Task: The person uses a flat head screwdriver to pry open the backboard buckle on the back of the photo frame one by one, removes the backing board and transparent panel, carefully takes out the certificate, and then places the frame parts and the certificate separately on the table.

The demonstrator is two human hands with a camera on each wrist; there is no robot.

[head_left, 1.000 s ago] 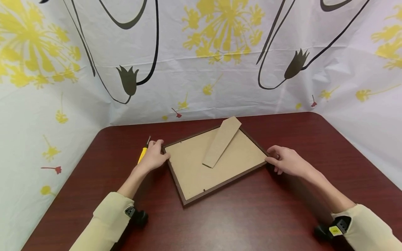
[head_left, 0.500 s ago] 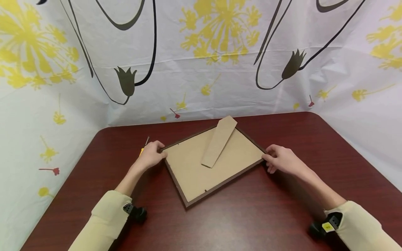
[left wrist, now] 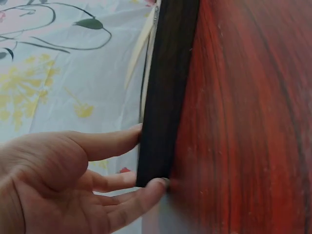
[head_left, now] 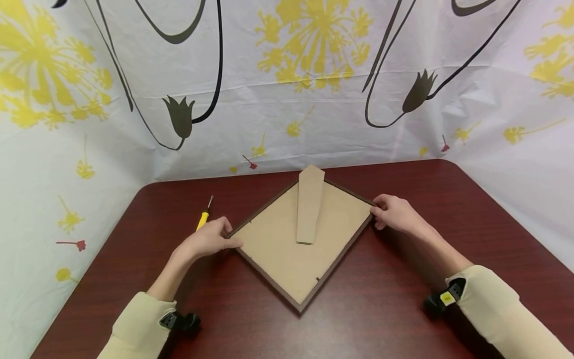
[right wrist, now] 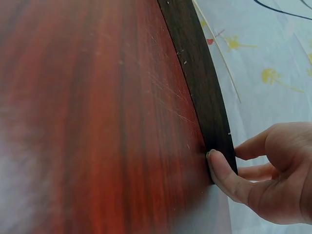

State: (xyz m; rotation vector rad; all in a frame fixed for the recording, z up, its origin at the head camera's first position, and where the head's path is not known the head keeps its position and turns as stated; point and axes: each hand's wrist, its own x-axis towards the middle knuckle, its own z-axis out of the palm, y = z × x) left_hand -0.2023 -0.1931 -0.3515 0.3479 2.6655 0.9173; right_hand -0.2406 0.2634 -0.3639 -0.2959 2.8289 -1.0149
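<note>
A picture frame lies back side up, turned so one corner points toward me. Its easel stand, a tan tapered strip, slants across the tan backing and sticks out past the far corner. My left hand pinches the left corner, thumb on top. At the right corner, my right hand grips the dark edge. In the left wrist view, thumb and fingers span the dark frame edge. The right wrist view has the fingers closed round the end of the frame's side.
A screwdriver with a yellow handle lies just beyond my left hand, partly covered by it. The dark red table ends at a white flower-patterned sheet behind and on both sides.
The frame has turned counterclockwise: its near corner swung right and toward me. My left hand moved nearer, uncovering more of the screwdriver; my right hand moved slightly away and left.
</note>
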